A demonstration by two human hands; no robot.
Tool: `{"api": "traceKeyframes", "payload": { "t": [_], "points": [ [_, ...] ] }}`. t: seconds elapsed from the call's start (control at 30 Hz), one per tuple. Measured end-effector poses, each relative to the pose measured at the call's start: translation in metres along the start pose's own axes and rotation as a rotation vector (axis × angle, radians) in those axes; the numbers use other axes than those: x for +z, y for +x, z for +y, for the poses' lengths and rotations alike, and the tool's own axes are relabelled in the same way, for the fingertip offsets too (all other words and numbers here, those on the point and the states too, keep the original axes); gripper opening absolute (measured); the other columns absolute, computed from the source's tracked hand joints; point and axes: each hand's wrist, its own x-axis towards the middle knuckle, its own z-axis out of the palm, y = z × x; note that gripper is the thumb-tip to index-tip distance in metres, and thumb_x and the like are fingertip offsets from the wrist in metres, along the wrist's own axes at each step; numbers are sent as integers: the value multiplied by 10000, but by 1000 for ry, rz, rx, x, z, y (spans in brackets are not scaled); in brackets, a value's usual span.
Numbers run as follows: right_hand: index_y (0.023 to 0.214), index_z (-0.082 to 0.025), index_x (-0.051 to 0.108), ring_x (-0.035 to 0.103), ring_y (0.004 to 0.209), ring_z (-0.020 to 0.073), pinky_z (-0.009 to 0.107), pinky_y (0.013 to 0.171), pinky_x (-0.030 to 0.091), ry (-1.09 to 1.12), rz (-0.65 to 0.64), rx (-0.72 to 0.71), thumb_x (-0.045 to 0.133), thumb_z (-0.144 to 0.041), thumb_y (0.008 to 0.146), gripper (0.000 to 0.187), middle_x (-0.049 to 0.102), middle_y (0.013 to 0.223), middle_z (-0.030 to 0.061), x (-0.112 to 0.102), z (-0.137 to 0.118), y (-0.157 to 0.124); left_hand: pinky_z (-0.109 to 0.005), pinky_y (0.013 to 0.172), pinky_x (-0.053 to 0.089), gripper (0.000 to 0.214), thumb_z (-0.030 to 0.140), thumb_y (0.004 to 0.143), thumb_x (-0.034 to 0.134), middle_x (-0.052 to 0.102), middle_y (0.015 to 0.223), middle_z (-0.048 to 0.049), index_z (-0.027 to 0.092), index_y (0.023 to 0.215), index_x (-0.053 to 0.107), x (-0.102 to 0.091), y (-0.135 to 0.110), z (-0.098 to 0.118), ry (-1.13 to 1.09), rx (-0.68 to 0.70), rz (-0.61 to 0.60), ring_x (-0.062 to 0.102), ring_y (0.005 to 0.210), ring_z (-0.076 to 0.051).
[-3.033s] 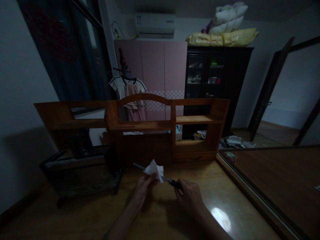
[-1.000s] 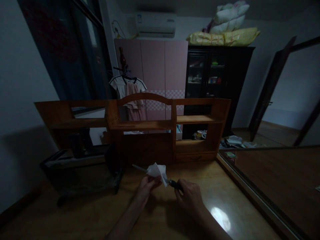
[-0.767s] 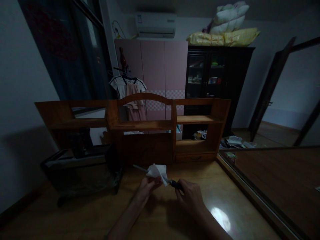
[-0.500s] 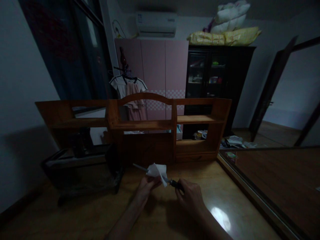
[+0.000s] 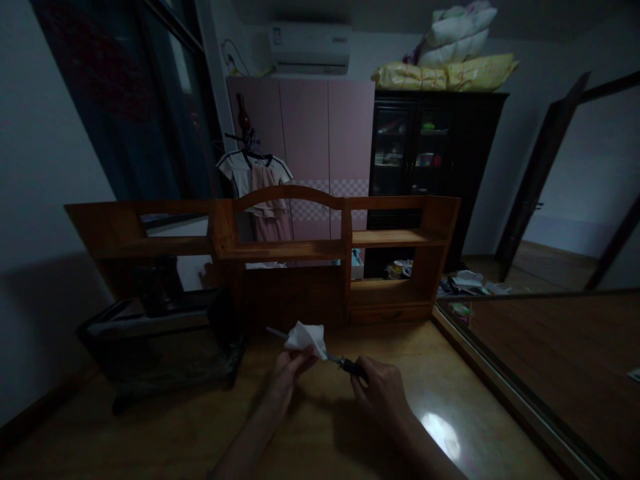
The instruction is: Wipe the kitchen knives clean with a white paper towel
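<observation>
A long, thin grey tool with a black handle [image 5: 354,367] slants across the space in front of me; its exact kind is unclear in the dim light. My right hand [image 5: 381,387] is closed around the handle. Around the tool's shaft sits a folded white tissue [image 5: 305,337], pinched by my left hand [image 5: 294,368]. The shaft's tip [image 5: 274,331] pokes out beyond the tissue on the left, and a short bare stretch shows between tissue and handle. Both hands are above the wooden tabletop [image 5: 320,427].
A wooden shelf unit [image 5: 285,251] stands along the back of the tabletop. To the left is a dark glass tank [image 5: 165,347] with black equipment on its top. A raised ledge [image 5: 500,387] borders the right side. Behind are a pink wardrobe [image 5: 305,133] and a black cabinet [image 5: 477,160].
My left hand and the tissue have slid a little to the left along the shaft, away from the handle. My right hand stays nearly in place on the handle.
</observation>
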Motion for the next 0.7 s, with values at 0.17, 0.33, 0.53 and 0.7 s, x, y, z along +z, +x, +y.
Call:
{"api": "traceKeyframes", "payload": {
  "t": [0.17,0.33,0.53,0.7],
  "points": [
    [779,-197,534,576,629,139,227,581,289,-14,-19,7,495,-184,771,41,622,696,20,-1,4,1,-251,730,531,328,152,593,805,697,884,-73,111,880,652,-13,12,2,-56,24,107,667,786,-183],
    [767,-200,523,578,625,137,223,586,291,-13,-11,20,496,-181,770,34,622,688,13,-1,5,0,-221,710,520,288,155,598,797,697,867,-62,108,849,662,-26,23,4,-62,62,159,663,769,-163],
    [789,-203,532,586,630,139,223,584,295,-7,-18,30,497,-190,778,39,630,702,12,-4,5,1,-217,715,529,124,117,689,706,703,889,-46,151,805,678,-37,29,11,-103,78,178,664,802,-165],
    [784,-201,532,587,626,143,225,580,296,-8,-1,22,497,-190,771,40,632,695,18,-4,6,1,-234,739,542,125,25,718,638,704,841,-48,137,758,674,-40,33,14,-143,86,230,669,757,-149]
  ]
}}
